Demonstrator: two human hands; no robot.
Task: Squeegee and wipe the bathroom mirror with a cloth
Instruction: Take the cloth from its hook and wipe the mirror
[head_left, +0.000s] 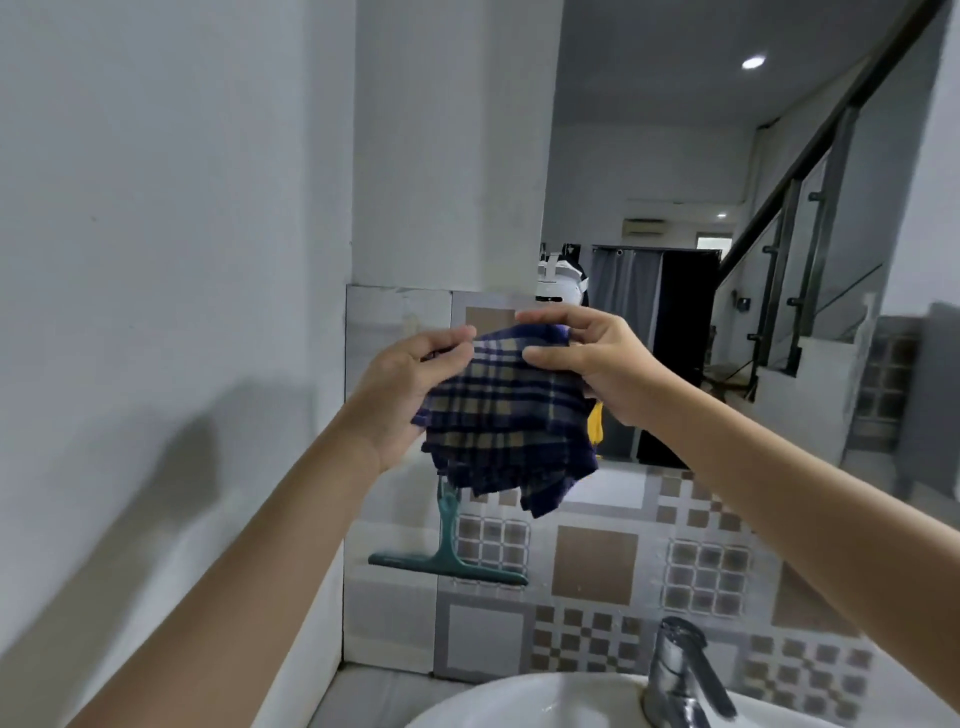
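Glass fills the upper right: the mirror (675, 234) above the patterned tile wall (597, 566), with the white sink (498, 701) and chrome tap (680, 675) below. You hold the blue plaid cloth (506, 421) up before the mirror's lower left, your left hand (410, 384) and right hand (597, 358) each pinching its top edge. The green squeegee (447, 551) hangs under the cloth. No writing is legible.

The cloth (506, 415) is a navy and tan plaid, bunched up and hanging loose in mid-air in front of the mirror (727, 234). The teal squeegee (448, 556) hangs below it, handle up and blade level, against the patterned tiles.
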